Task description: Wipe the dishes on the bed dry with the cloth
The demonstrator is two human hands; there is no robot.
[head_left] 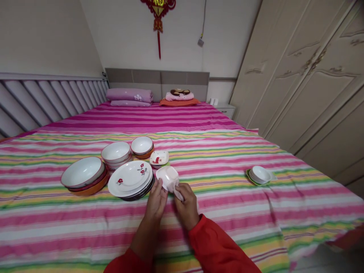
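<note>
Both hands closed on one small square dish, over striped bed.

Bed (pixel 256 212) carries all items. Big bowl stack (pixel 83 174) at left; flowered plate stack (pixel 131 178) just right of it; two smaller bowl stacks (pixel 116 151) behind. Saucer pile (pixel 260 175) well apart, right. Left hand (pixel 156 201): fingers curled on dish's left edge. Right hand (pixel 186 204): gripping from below, w/ white scrap (pixel 178 194) pinched; cloth or paper, cannot tell. Small square dish (pixel 167 177) tilted, held just beside plate stack, in front of red-patterned dish (pixel 159 157).
</note>
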